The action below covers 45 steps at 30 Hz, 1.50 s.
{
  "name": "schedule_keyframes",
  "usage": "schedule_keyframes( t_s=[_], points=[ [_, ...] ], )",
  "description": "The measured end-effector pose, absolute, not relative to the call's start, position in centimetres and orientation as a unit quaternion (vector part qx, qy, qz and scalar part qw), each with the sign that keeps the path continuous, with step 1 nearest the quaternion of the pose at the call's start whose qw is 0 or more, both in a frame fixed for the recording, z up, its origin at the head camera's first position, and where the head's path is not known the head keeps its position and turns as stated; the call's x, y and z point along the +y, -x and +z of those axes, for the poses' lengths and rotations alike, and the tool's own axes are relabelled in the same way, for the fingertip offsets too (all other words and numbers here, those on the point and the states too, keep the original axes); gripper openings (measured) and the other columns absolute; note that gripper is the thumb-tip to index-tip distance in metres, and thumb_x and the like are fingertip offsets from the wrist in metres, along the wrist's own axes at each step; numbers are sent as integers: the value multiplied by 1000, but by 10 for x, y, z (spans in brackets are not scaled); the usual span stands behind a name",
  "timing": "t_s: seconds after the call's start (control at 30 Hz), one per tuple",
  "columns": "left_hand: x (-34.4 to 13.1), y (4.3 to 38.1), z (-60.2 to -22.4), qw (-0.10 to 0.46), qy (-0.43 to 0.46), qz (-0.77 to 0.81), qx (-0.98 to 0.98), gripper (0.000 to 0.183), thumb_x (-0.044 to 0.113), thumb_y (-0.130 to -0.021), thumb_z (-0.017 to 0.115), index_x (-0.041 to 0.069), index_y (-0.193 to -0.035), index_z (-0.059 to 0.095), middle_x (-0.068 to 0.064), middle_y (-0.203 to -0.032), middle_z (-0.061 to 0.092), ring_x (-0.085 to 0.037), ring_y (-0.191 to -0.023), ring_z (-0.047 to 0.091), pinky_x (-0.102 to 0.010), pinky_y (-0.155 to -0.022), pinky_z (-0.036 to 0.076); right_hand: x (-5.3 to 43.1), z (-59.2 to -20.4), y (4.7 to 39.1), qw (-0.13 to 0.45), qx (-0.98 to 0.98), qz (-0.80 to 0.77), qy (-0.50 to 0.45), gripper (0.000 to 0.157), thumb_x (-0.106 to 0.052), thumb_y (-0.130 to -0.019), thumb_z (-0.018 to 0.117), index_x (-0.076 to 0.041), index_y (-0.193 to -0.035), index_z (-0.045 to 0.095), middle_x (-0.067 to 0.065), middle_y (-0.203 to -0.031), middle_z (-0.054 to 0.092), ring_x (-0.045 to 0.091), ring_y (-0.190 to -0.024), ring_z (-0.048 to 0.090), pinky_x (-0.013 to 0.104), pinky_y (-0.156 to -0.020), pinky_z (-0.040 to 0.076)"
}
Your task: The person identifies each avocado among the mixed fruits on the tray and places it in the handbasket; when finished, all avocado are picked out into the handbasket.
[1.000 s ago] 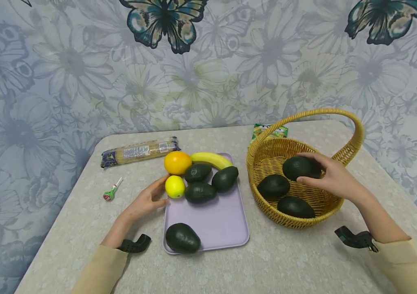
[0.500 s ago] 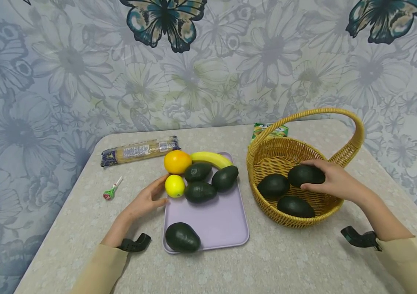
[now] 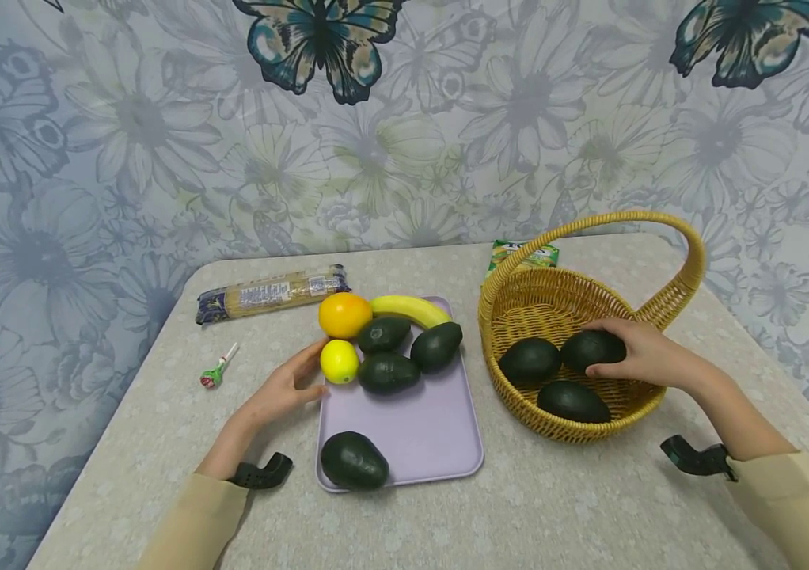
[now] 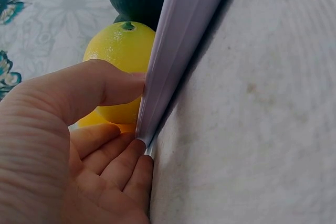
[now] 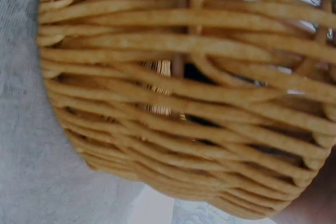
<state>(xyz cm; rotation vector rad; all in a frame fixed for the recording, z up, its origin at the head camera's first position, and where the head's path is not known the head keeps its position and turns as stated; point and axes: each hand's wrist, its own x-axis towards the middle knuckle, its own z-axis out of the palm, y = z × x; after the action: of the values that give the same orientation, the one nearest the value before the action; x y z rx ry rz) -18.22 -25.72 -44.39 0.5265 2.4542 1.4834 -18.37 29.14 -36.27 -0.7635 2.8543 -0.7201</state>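
Green avocados [image 3: 586, 348], three in basket [image 3: 554, 427], four on tray [image 3: 415, 431]

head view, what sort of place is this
Probably an ordinary room indoors, perhaps at home or a corner staged for recording: butterfly-and-flower wall covering rises behind a pale patterned table, where a wicker basket and a lilac tray sit side by side.

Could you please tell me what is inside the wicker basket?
The wicker basket holds a left avocado, a near avocado and a third avocado, gripped by the right hand, which covers part of it. What lies beneath them is hidden.
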Motion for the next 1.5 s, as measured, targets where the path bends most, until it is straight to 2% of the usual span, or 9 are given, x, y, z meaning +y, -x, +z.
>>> schedule_keyframes(
  t_s=[0.47, 0.8, 0.93, 1.13, 1.2, 1.3, 1.37, 1.5],
  points=[
    [-257, 182, -447, 107, -183, 501, 839, 78, 7, -85, 67, 4, -150, 23, -17, -153, 22, -38, -136, 26, -52, -110, 23, 285, -370, 186, 93, 929, -223, 281, 68, -37, -78, 76, 4, -126, 54, 17, -120, 59, 28, -101, 58, 40, -78, 51],
    [-257, 183, -447, 104, -193, 510, 832, 79, 3, -85, 66, 4, -150, 22, -17, -152, 23, -37, -136, 26, -50, -110, 23, 287, -363, 184, 118, 922, -251, 269, 67, -38, -81, 73, 1, -131, 52, 18, -127, 55, 37, -114, 52, 52, -89, 46],
    [-257, 183, -447, 105, -198, 515, 828, 79, 1, -85, 65, 6, -150, 21, -16, -152, 23, -37, -136, 26, -49, -110, 25, 286, -354, 179, 105, 912, -288, 273, 59, -32, -84, 72, 0, -130, 53, 14, -127, 57, 33, -115, 53, 50, -92, 46],
    [-259, 182, -445, 108, -193, 513, 830, 78, 2, -86, 64, 7, -151, 22, -16, -152, 25, -36, -136, 26, -49, -110, 25, 280, -334, 164, 82, 886, -348, 296, 53, -21, -85, 71, -8, -132, 52, 4, -128, 58, 19, -116, 55, 25, -91, 48],
    [-260, 181, -445, 107, -193, 509, 832, 78, 2, -86, 64, 7, -151, 21, -17, -151, 25, -37, -136, 26, -50, -109, 25, 271, -327, 156, 61, 865, -374, 330, 52, -13, -83, 73, -9, -132, 53, 2, -127, 58, 16, -115, 55, 21, -90, 47],
    [-260, 181, -443, 108, -195, 512, 830, 78, 2, -86, 64, 6, -150, 21, -18, -151, 25, -38, -136, 26, -51, -109, 25, 249, -319, 144, 30, 812, -424, 400, 54, 1, -79, 73, -5, -130, 54, 8, -125, 59, 15, -112, 57, 21, -88, 48],
    [-259, 181, -443, 113, -197, 517, 826, 78, 3, -87, 64, 6, -151, 20, -18, -152, 23, -37, -136, 25, -51, -110, 24, 233, -315, 136, 38, 779, -456, 430, 54, 7, -78, 71, -3, -129, 54, 12, -124, 59, 17, -111, 57, 23, -88, 49],
    [-257, 182, -443, 121, -200, 524, 819, 78, 2, -88, 63, 4, -151, 18, -18, -153, 19, -37, -138, 21, -50, -111, 21, 198, -317, 123, 80, 747, -485, 447, 49, 4, -82, 69, -4, -128, 55, 10, -125, 59, 20, -111, 58, 30, -89, 51]
  ],
)
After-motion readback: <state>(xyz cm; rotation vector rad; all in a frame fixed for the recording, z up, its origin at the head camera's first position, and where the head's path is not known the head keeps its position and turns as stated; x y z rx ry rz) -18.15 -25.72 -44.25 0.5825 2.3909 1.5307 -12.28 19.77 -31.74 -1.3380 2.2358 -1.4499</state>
